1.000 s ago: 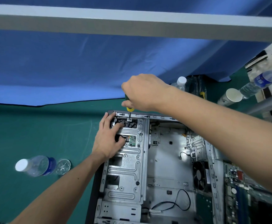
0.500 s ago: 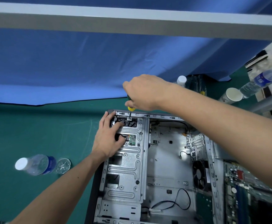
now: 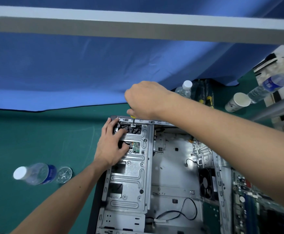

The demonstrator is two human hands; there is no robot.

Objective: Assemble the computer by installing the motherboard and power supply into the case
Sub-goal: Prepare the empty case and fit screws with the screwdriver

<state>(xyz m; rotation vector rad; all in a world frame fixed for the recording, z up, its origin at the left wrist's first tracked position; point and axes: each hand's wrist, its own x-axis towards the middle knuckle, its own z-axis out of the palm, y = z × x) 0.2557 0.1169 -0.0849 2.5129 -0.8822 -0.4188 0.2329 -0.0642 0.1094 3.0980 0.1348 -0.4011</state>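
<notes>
1. The right hand [image 3: 145, 98] clenches a yellow-collared screwdriver [image 3: 133, 120], tip on a screw at the far edge of the open grey metal computer case [image 3: 170, 166] on the green worktop [image 3: 36, 141].
2. The left hand [image 3: 111, 146] lies on the ribbed silver drive cage [image 3: 134, 174], fingers relaxed; press firmly.
3. Keep the shaft upright.

A dark green mat [image 3: 36, 141] is seen beneath a bare silver-grey metal computer case [image 3: 171, 166], whose left outer edge is black. A yellow collar is shown on the thin metal-shafted screwdriver [image 3: 133, 119]. A small green circuit board [image 3: 136, 147] is seen through the ribbed silver drive cage [image 3: 134, 174]. A black square fan [image 3: 205, 183] and thin black cables [image 3: 180, 211] are seen inside. The clear plastic bottle [image 3: 36, 173] lying on the mat is marked by a white cap and blue label. A white paper cup [image 3: 237, 102] and a plain blue cloth backdrop [image 3: 87, 68] are seen behind.
</notes>
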